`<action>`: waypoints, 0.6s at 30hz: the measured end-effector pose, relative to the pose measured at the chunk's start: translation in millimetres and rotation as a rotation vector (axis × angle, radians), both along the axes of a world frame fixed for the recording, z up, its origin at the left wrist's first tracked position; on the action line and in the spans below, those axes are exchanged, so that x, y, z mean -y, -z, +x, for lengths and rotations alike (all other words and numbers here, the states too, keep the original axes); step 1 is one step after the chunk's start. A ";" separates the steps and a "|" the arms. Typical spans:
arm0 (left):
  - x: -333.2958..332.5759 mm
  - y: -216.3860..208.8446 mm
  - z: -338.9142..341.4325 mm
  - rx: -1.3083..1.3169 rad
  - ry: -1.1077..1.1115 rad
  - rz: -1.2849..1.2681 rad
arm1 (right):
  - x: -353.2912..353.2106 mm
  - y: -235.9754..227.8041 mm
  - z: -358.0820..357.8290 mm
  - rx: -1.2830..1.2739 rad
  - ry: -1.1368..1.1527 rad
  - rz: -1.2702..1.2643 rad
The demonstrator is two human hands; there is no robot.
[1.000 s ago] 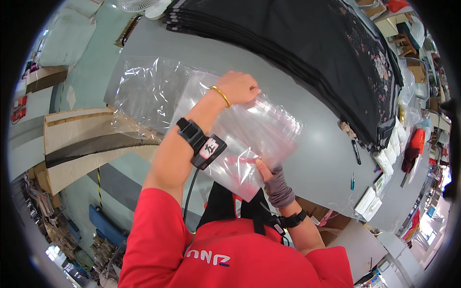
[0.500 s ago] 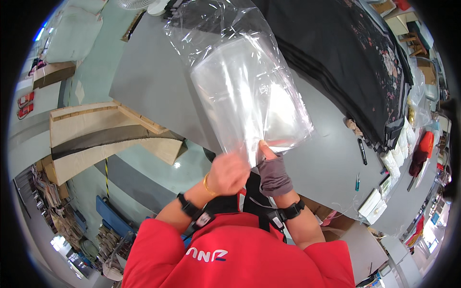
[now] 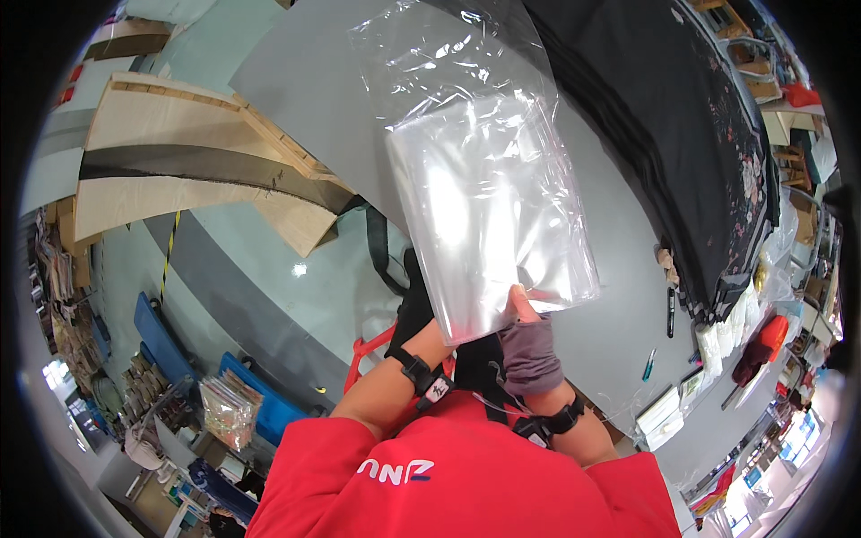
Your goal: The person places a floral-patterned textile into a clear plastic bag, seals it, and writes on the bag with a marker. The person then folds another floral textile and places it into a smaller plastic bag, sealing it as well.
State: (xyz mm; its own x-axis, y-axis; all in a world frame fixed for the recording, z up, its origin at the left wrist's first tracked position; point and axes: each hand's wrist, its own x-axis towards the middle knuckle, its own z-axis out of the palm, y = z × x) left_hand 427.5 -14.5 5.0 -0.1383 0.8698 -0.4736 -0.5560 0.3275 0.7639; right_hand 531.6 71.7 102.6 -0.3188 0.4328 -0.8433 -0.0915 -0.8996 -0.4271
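A stack of clear plastic bags (image 3: 475, 215) hangs in front of me over the table's near edge, its upper end loose and crinkled. My right hand (image 3: 526, 316), in a grey fingerless glove, grips the lower right edge with the thumb on top and the fingers underneath, out of sight. My left forearm (image 3: 381, 386) reaches behind the lower left corner of the bags. The left hand itself is covered by them, so its fingers do not show.
Dark folded cloth with a floral part (image 3: 664, 117) covers the far right of the grey table (image 3: 619, 359). A black marker (image 3: 670, 312) and small teal-handled snips (image 3: 649, 365) lie right of the bags. A wooden board structure (image 3: 179, 148) stands at left.
My left hand has gone from in front of the bags' lower edge to behind them. The view has shifted, and the bags now lie flatter. My right thumb keeps its hold.
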 end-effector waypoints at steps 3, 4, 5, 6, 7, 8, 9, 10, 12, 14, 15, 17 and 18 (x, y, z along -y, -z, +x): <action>6.3 1.9 13.5 -1.086 0.125 0.194 | 0.7 32.4 3.2 0.158 0.005 0.009; 7.6 1.6 18.7 -1.245 0.178 0.137 | -1.1 43.2 -1.7 0.033 0.043 0.039; 9.5 1.3 21.3 -1.400 0.223 0.071 | -4.2 53.2 -10.0 -0.040 0.046 -0.004; 9.2 1.4 23.5 -1.438 0.224 0.015 | -6.7 61.3 -20.7 -0.074 0.062 -0.031; 9.7 1.5 23.5 -1.390 0.261 -0.060 | -11.0 67.9 -34.5 -0.140 0.072 -0.042; 9.3 1.9 22.6 -1.514 0.415 -0.082 | -18.7 74.4 -51.6 -0.164 0.035 -0.021; 9.2 1.8 21.2 -1.562 0.718 -0.153 | -28.0 79.8 -67.8 -0.236 -0.005 -0.004; 9.6 1.5 19.3 -1.527 0.279 0.111 | -38.1 85.6 -84.0 -0.244 -0.040 0.031; 12.1 -1.8 18.2 -1.682 0.339 0.045 | -52.6 90.6 -103.3 -0.280 -0.058 0.067; 20.3 -9.3 22.4 -1.613 0.498 -0.009 | -53.7 84.8 -101.8 -0.272 -0.058 0.076; 26.6 -14.0 26.5 -1.590 0.585 -0.021 | -49.2 79.0 -94.8 -0.256 -0.048 0.070; 41.2 -22.0 36.7 -1.535 0.592 0.035 | -23.4 58.3 -66.4 -0.227 -0.008 0.042; 48.7 -24.6 42.0 -1.499 0.515 0.104 | -14.0 50.8 -58.5 -0.221 0.007 0.017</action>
State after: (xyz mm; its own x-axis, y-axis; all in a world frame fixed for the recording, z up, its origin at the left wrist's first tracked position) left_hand 469.4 -63.2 29.6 -0.0984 0.9875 -0.1230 0.8384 0.1489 0.5243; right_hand 473.1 85.7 51.8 -0.4921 0.4489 -0.7459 -0.1911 -0.8916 -0.4105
